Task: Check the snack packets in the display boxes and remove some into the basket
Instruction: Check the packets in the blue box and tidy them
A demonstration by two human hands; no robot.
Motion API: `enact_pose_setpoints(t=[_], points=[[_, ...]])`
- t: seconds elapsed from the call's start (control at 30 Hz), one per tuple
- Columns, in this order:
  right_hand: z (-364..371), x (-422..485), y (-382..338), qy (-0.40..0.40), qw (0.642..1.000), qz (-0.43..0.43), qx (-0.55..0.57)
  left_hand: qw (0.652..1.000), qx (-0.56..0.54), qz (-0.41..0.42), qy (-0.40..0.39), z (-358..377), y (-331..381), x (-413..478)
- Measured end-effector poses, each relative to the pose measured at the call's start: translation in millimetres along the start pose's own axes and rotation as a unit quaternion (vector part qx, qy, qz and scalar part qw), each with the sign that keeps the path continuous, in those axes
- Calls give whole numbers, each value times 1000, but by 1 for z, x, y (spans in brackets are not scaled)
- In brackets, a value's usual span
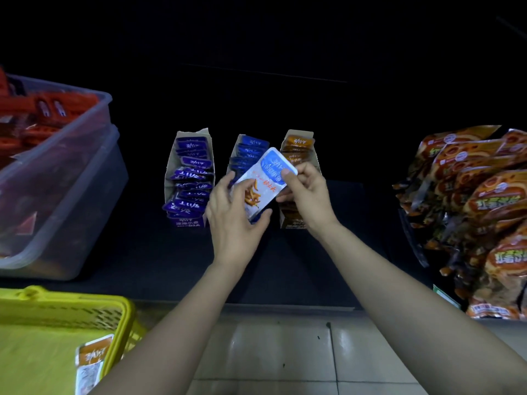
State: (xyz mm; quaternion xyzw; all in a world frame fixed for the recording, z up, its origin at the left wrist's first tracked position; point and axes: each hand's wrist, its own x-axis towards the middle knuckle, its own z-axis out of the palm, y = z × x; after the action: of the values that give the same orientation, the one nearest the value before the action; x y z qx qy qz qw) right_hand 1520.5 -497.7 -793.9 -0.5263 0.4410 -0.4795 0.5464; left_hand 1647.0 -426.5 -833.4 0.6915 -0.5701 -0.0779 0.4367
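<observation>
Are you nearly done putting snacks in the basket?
Not nearly. One orange packet lies in the yellow basket. The left hand and right hand hold a blue-and-white packet. The purple box, blue box and orange box hold many more to check.

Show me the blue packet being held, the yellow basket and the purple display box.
blue packet (263, 185), head view, on its printed front.
yellow basket (125, 306), head view, on its far right rim corner.
purple display box (170, 166), head view, on its cardboard left wall.

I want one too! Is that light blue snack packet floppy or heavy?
Probably light: left hand and right hand hold the light blue snack packet by fingertips. Likely fairly stiff: it looks flat. Glossy film, maybe slippery.
</observation>
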Motion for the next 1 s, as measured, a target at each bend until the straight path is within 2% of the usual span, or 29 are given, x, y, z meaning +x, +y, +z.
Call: enact_pose_setpoints(t=[0.1,0.23,0.33,0.47,0.57,0.67,0.73,0.83,0.9,1.0], points=[[-1,-8,-3,-48,998,23,45,1000,-9,23,9,-1,5,0],[-3,-16,-2,-115,992,25,53,993,-112,13,12,-8,7,-2],[-4,-15,1,-82,996,17,17,973,-217,-72,-8,-11,7,1],[-2,-14,2,-43,999,16,14,912,-371,-171,-32,-13,4,4],[0,-14,1,-19,1000,7,21,882,-421,-207,-43,-12,2,4],[2,-16,1,-9,1000,0,30,870,-434,-223,-68,-11,0,2],[2,-17,2,-6,1000,-1,26,872,-434,-216,-69,-12,-1,0],[2,-17,3,-11,1000,8,20,889,-425,-164,-54,-14,-2,0],[4,-19,1,-27,999,12,27,913,-389,-112,-45,-15,-2,-1],[9,-22,-4,-45,998,11,42,962,-272,-17,-32,-12,-3,-2]])
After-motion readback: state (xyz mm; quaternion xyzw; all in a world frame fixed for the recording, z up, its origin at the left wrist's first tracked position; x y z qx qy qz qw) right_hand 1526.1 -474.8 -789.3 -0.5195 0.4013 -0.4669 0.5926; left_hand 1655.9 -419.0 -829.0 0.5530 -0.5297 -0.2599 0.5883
